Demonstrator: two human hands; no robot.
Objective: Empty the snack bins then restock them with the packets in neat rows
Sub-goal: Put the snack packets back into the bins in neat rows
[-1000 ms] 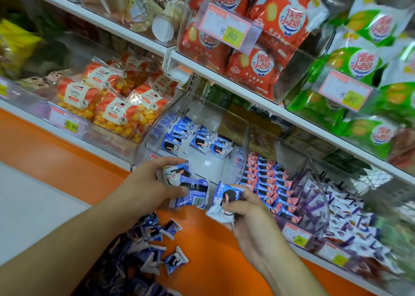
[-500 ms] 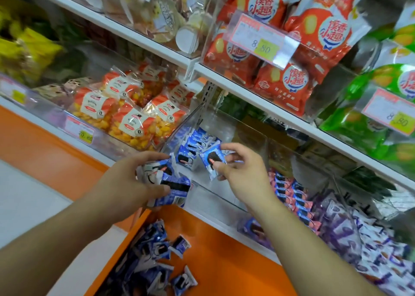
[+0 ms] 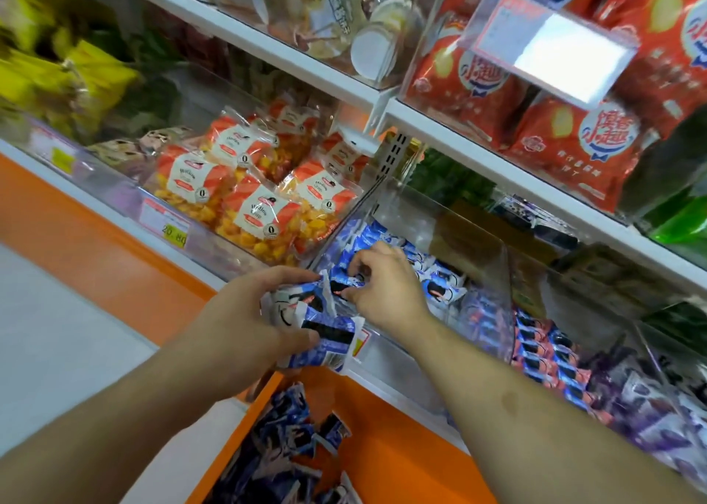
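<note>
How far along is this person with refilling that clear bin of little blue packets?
Partly done: some blue packets already lie in rows in the clear bin. Now the left hand holds a bunch of packets and the right hand pinches one at the bin. Left: the loose pile below.

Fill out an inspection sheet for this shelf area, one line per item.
Surface: orange ledge below the clear bin.
Job's things: blue packets lined up inside the bin; loose pile on the ledge.
Clutter: nothing seen.
Grippers: left hand grips a bunch of packets; right hand pinches one packet at the bin's front.
Cables: nothing seen.
Surroundings: yellow candy bags left, red snack bags above, pink-striped packets right.
</note>
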